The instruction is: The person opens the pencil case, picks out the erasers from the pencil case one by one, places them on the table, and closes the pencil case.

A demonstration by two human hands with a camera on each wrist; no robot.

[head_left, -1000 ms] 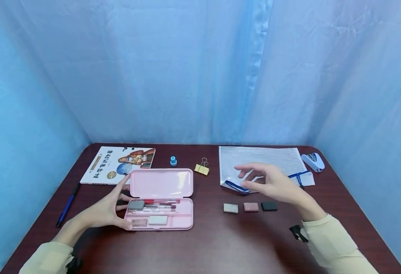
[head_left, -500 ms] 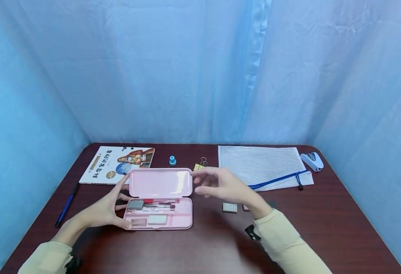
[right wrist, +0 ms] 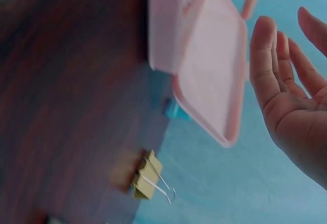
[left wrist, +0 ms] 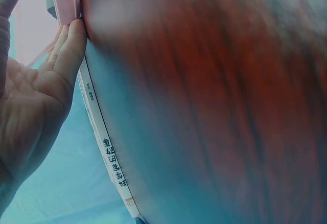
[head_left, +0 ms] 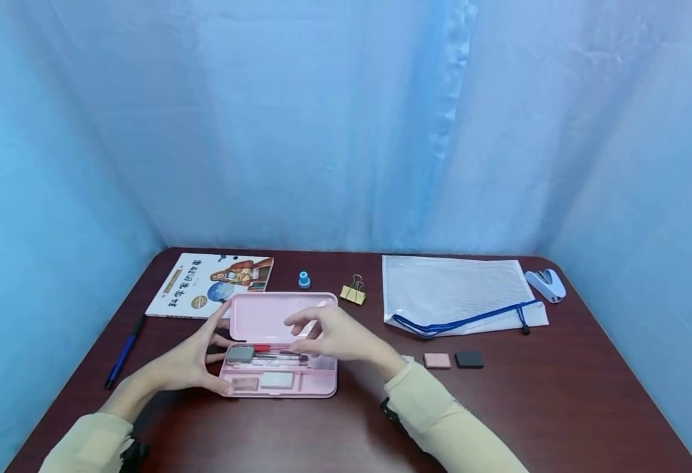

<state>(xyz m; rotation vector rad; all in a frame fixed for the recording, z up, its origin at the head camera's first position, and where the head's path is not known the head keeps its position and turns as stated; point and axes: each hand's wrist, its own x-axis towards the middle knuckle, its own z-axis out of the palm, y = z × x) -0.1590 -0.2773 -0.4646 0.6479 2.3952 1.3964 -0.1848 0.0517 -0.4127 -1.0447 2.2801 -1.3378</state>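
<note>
Head view: shows a pink pencil case [head_left: 317,381] lying open on the dark brown table [head_left: 346,433], left of centre, with its lid [head_left: 259,318] raised behind. Has the left hand [head_left: 183,362] spread wide along the case's left end, thumb at the front corner, forefinger beside the lid. Has the right hand [head_left: 346,334] over the case's right part, thumb and fingers parted. Leaves unclear any contact between right thumb and pens. Lays out, better than either wrist view, the contents: grey eraser [head_left: 240,355] and red pen [head_left: 261,348] in the rear tray, white eraser [head_left: 277,380] in the front row. Takes in also a pink eraser [head_left: 437,360], a dark eraser [head_left: 469,359], a mesh zip pouch [head_left: 455,286] and a picture-covered book [head_left: 206,289].

Left wrist view: looks low across the tabletop, much of it blurred. Shows the left fingers nearly straight, touching the case's end. Adds the book's lettered spine [left wrist: 110,157], edge-on.

Right wrist view: looks sideways past the lid. Reveals a gap hard to judge from above, with the right fingers loosely extended, near the lid but apart. Brings closer a yellow binder clip [right wrist: 147,180], wire handles rising.
</note>
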